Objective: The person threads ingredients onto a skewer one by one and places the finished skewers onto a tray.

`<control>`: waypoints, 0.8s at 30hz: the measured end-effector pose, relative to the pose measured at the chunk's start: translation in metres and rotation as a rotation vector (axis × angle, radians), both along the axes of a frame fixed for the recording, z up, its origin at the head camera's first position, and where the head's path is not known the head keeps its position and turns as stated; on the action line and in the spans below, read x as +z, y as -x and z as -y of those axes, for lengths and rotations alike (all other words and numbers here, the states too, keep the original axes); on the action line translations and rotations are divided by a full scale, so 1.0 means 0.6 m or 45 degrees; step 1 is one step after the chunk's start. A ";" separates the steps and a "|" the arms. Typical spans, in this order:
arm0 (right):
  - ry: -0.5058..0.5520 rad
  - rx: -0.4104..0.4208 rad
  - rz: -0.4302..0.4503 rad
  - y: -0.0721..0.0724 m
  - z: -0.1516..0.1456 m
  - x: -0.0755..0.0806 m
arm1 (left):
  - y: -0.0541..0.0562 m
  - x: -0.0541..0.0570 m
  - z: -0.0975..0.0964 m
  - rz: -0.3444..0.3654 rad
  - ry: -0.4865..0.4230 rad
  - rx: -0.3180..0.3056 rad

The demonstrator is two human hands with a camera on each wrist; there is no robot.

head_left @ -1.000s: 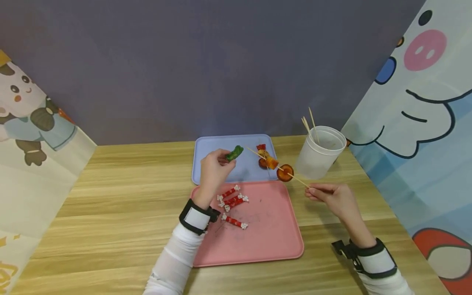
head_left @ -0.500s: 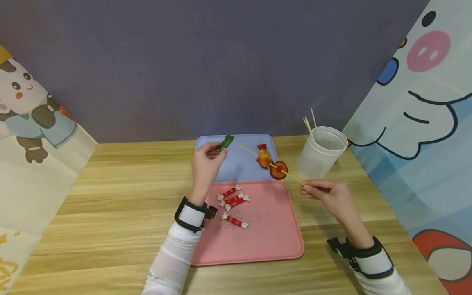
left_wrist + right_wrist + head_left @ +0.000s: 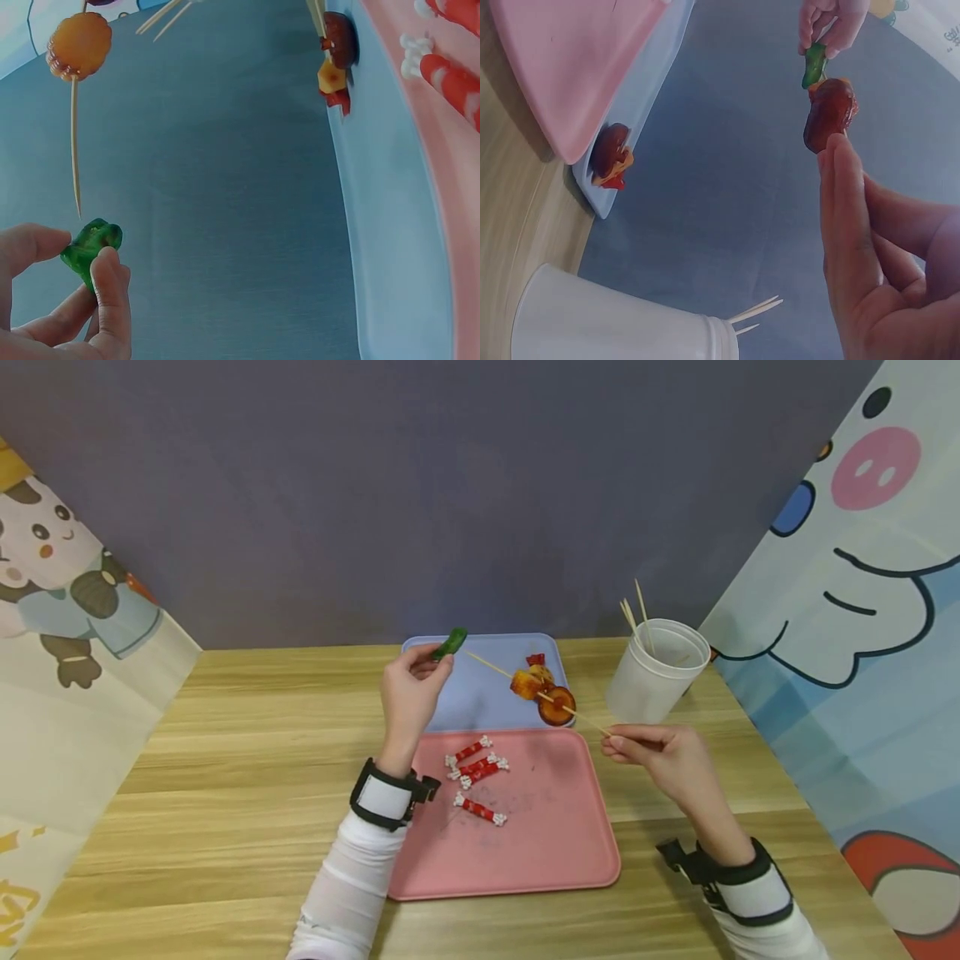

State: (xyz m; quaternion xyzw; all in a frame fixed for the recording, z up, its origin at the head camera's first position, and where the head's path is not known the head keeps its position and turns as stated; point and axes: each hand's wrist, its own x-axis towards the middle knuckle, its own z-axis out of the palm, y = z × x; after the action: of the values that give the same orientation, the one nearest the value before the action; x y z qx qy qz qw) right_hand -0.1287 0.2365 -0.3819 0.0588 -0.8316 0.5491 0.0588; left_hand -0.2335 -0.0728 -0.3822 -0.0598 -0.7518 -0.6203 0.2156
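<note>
In the head view my left hand (image 3: 411,702) pinches a piece of green pepper (image 3: 451,643) between thumb and fingers. My right hand (image 3: 667,760) pinches the blunt end of a thin wooden skewer (image 3: 588,721). Threaded on that skewer are a round brown mushroom-like piece (image 3: 557,706) and a scalloped orange-yellow piece (image 3: 80,45). The bare pointed tip points toward the pepper; the left wrist view shows a small gap between them. Below, a loaded skewer with a brown piece (image 3: 610,150) and yellow and red pieces lies on the blue tray (image 3: 480,710).
A pink tray (image 3: 540,852) sits nearer me, against the blue one, bearing several red-and-white candy-like sticks (image 3: 480,811). At the back right stands a white tub (image 3: 648,685) with several bare skewers (image 3: 643,606) poking out. A dark grey wall (image 3: 450,502) rises behind the table.
My left hand has drifted left and slightly away with the pepper. My right hand has shifted a little left, carrying the skewer and its pieces along.
</note>
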 end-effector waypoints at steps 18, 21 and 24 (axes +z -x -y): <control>0.048 0.004 0.009 0.004 0.003 -0.002 | -0.046 0.052 -0.012 -0.016 0.024 -0.017; 0.042 0.008 -0.002 0.004 0.003 -0.002 | -0.044 0.051 -0.013 -0.019 0.019 -0.013; 0.032 0.008 -0.005 0.004 0.004 -0.001 | -0.045 0.052 -0.014 -0.021 0.027 -0.005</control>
State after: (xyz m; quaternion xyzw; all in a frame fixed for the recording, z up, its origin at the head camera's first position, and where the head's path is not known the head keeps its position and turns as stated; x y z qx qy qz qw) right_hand -0.1310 0.2343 -0.3828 0.0618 -0.8243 0.5596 0.0596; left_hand -0.2064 -0.0645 -0.3508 -0.0687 -0.7564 -0.6122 0.2198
